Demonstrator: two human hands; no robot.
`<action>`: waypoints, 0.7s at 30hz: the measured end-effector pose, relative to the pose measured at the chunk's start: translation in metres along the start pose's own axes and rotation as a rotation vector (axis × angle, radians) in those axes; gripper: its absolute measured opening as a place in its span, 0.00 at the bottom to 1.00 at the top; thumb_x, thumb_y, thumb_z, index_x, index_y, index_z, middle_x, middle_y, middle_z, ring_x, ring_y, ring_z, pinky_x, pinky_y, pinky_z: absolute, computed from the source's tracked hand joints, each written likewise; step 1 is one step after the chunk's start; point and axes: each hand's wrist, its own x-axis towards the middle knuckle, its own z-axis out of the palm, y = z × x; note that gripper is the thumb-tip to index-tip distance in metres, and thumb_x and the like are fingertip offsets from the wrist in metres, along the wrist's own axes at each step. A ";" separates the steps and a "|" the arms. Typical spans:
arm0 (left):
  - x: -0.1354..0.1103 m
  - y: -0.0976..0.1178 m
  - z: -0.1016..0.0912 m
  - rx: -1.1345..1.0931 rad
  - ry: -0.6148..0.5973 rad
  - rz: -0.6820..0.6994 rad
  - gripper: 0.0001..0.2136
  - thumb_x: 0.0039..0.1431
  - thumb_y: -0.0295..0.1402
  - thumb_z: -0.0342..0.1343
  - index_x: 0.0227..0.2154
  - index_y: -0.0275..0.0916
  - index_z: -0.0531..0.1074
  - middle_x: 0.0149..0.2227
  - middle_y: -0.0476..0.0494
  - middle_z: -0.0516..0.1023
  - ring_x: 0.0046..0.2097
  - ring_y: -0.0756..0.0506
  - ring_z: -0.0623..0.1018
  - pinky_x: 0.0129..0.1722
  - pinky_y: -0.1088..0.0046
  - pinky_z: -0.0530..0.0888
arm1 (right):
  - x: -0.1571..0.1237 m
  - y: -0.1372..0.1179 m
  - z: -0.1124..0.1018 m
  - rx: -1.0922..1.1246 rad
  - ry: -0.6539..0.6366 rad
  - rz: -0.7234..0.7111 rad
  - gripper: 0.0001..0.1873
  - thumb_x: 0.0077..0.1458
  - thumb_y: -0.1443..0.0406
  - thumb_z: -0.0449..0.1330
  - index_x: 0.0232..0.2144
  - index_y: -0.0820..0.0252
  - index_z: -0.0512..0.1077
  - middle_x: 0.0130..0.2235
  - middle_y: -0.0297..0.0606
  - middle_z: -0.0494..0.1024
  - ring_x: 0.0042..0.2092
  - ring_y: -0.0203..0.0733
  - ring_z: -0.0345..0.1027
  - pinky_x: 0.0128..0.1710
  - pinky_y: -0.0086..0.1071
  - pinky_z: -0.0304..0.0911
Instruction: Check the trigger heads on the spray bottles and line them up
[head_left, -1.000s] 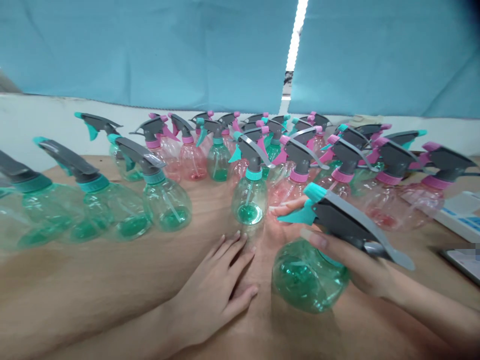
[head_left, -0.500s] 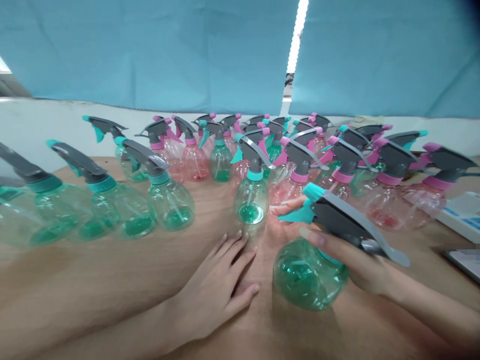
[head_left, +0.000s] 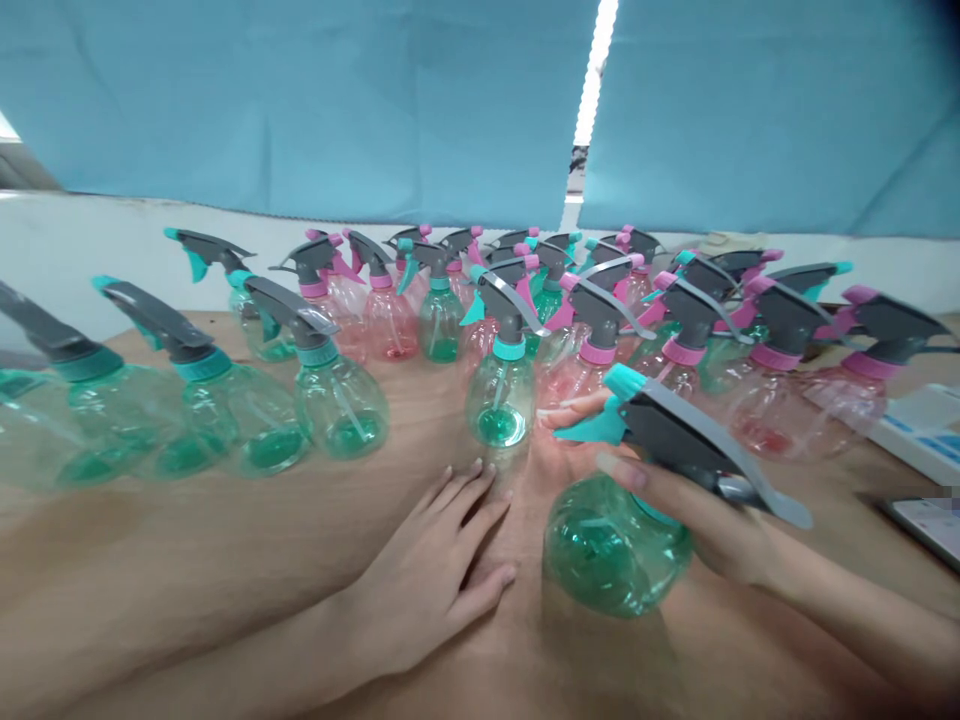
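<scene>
Green spray bottle (head_left: 611, 555), just one, gripped in right hand (head_left: 716, 520), left hand (head_left: 427, 565) loosely spread on table (head_left: 292, 535)

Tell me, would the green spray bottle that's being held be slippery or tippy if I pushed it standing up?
The green spray bottle might be slippery, since its round sides look smooth and shiny. It could tip fairly easily, because its big spray head sticks out past the body. It's probably light, as it looks like see-through plastic.

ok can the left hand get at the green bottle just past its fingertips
Probably yes: the left hand lies palm down on the table, pointing toward that green bottle, with nothing visible between them.
</scene>
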 end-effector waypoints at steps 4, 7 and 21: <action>0.000 -0.001 0.001 -0.001 0.029 0.009 0.25 0.67 0.44 0.48 0.62 0.37 0.59 0.65 0.37 0.58 0.65 0.36 0.58 0.62 0.52 0.58 | 0.001 -0.004 0.002 0.032 0.010 -0.021 0.12 0.59 0.59 0.59 0.24 0.54 0.68 0.27 0.30 0.69 0.26 0.34 0.59 0.25 0.29 0.59; 0.000 -0.001 0.001 0.008 0.027 0.012 0.25 0.67 0.44 0.48 0.62 0.37 0.59 0.65 0.36 0.58 0.65 0.36 0.58 0.61 0.51 0.58 | 0.001 -0.005 0.004 0.025 0.010 -0.031 0.11 0.59 0.60 0.59 0.25 0.55 0.67 0.30 0.31 0.70 0.26 0.33 0.58 0.25 0.29 0.58; 0.002 0.000 -0.001 0.002 0.031 0.006 0.24 0.67 0.43 0.48 0.61 0.36 0.61 0.64 0.36 0.59 0.64 0.36 0.60 0.61 0.51 0.60 | 0.005 -0.009 0.004 -0.035 -0.038 -0.029 0.06 0.59 0.63 0.55 0.32 0.53 0.71 0.22 0.28 0.63 0.23 0.35 0.56 0.27 0.33 0.60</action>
